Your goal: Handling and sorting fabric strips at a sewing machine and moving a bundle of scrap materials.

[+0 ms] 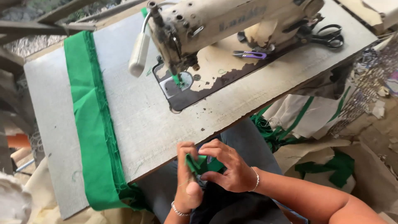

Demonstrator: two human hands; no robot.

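Observation:
Both my hands are at the near edge of the sewing table (137, 120), over my lap. My left hand (186, 178) and my right hand (228, 166) pinch a small folded green fabric piece (194, 161) between their fingers. Each wrist wears a thin bracelet. A worn cream sewing machine (215, 25) stands at the back of the table, with a scrap of green thread or cloth under its needle (179, 79). A long strip of green fabric (93, 124) lies across the table's left part and hangs off the near edge.
Purple thread snips (251, 54) and black scissors (329, 36) lie on the machine bed at the right. Cream and green cloth pieces (306, 120) are heaped on the floor to the right. Wooden beams (45, 25) run at the top left.

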